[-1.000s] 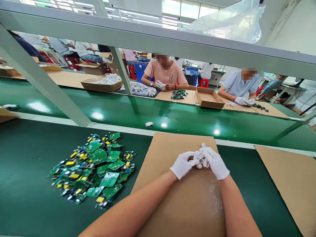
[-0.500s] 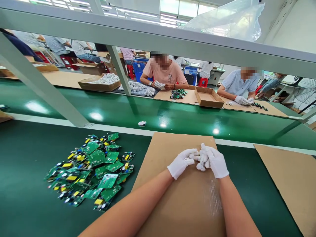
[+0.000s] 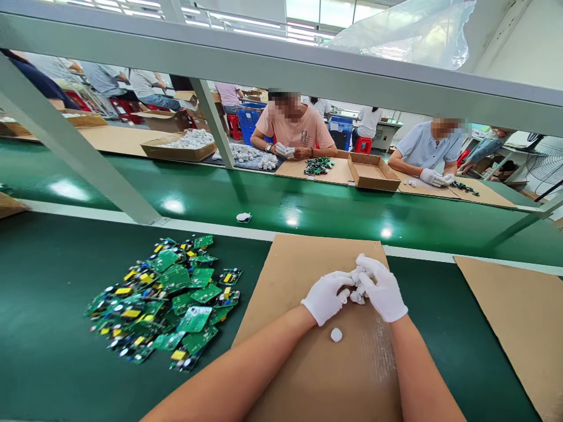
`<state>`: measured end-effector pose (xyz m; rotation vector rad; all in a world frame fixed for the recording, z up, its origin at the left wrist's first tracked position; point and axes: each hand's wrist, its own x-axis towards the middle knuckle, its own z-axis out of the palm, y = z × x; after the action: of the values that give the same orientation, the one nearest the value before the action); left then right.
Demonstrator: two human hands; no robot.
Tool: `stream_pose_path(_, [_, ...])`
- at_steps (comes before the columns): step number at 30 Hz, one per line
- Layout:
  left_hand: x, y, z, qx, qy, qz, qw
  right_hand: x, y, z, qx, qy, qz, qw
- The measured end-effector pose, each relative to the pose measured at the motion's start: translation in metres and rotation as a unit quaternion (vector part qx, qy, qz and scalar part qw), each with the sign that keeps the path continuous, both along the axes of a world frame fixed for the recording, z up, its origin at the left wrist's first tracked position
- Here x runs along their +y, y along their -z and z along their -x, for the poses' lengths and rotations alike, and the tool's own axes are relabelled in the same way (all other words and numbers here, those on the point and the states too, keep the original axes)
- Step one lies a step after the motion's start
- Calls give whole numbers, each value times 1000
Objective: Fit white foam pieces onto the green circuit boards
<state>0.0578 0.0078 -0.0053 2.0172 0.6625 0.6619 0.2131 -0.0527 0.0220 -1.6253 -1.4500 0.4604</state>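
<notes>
My left hand (image 3: 326, 298), in a white glove, is closed with thumb and fingers curled at the near left side of a clump of small white pieces (image 3: 358, 293). A pale, short tubular piece (image 3: 344, 296) shows at its fingertips. From the other side my right hand (image 3: 385, 290), also gloved in white, wraps its fingers over the clump and partly hides it. One round white piece (image 3: 336, 335) lies apart, just nearer to me. All this is on a brown cardboard sheet (image 3: 303, 375).
A heap of green circuit boards (image 3: 176, 278) with yellow parts lies left of the cardboard. Beyond a white rail, a green conveyor belt (image 3: 211, 199) carries a small board with a white top (image 3: 243, 217). Two co-workers sit across it, near an open carton (image 3: 373, 176).
A round white piece now lies on the cardboard below my hands. My left hand has moved slightly right, closer to the clump. The small board on the belt has shifted left.
</notes>
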Motion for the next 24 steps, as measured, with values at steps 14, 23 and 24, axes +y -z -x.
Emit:
stream_pose_path(14, [5, 12, 1, -24, -72, 75, 994, -8, -11, -15, -68, -41, 92, 993])
stream_pose_path(23, [-8, -16, -2, -200, 42, 267, 942, -5, -14, 9, 154, 4, 58, 986])
stream_pose_path(24, [-7, -17, -1, -207, 42, 287, 934, -4, -12, 12, 188, -6, 65, 980])
